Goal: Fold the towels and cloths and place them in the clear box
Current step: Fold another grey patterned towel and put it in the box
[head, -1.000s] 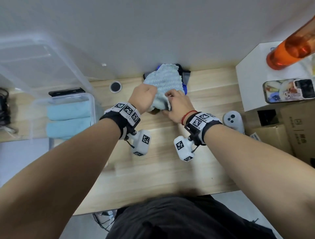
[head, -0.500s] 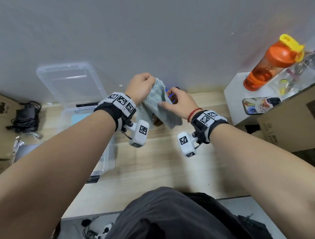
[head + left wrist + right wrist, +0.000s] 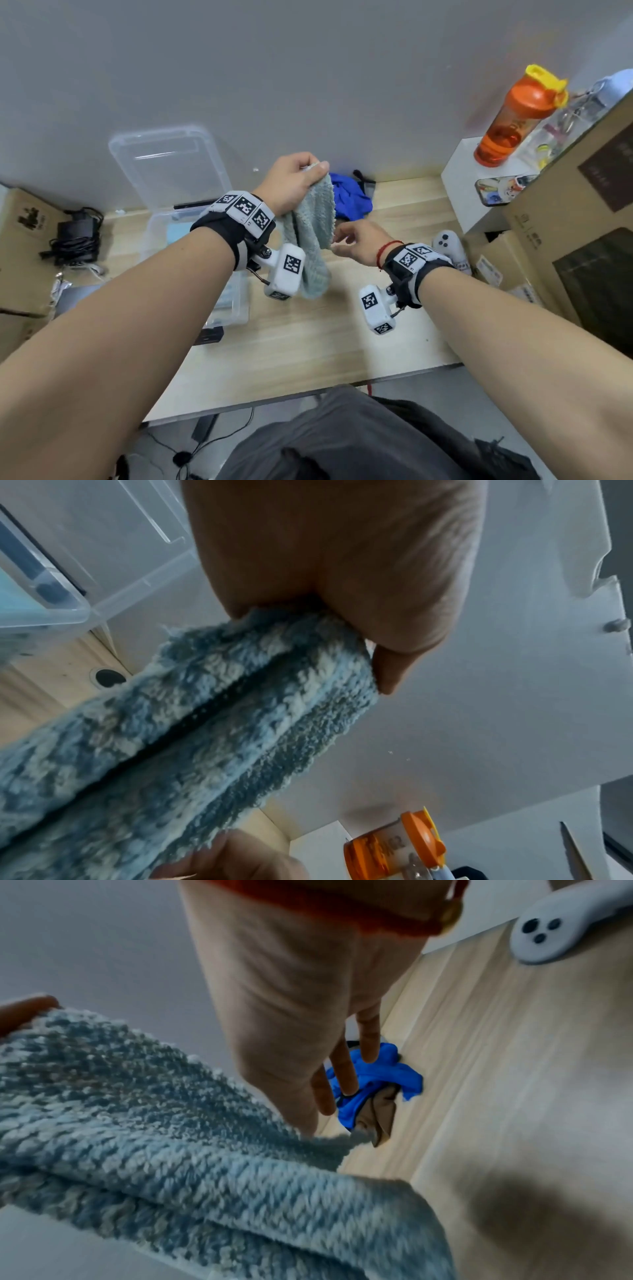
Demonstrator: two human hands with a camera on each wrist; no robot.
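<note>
While my left hand grips the top edge of the pale blue-grey towel, thumb and curled fingers bunched round it, the rest hangs down in loose doubled folds above the wooden table. My right hand sits lower, beside the towel's hanging side edge. In the right wrist view three of my fingers point out straight, and the index and thumb seem to be nipping the corner of the edge, though I cannot tell how firm that hold is.

To do this step well, I judge I should first find two true corners, not handfuls. My left grip is a clump, so I would slide it along the hem to a corner while the right hand runs down the side edge to the next one. Then I can pull the towel taut, shake it flat, and lay it on the bare wood in front of me to fold it.

The risk is folding it while it is twisted, which would give a lumpy bundle.

The clear box stands on the table to my left, under my left forearm, with folded light blue towels inside; its lid leans on the wall behind. A blue cloth lies crumpled at the back, not yet folded.
</note>
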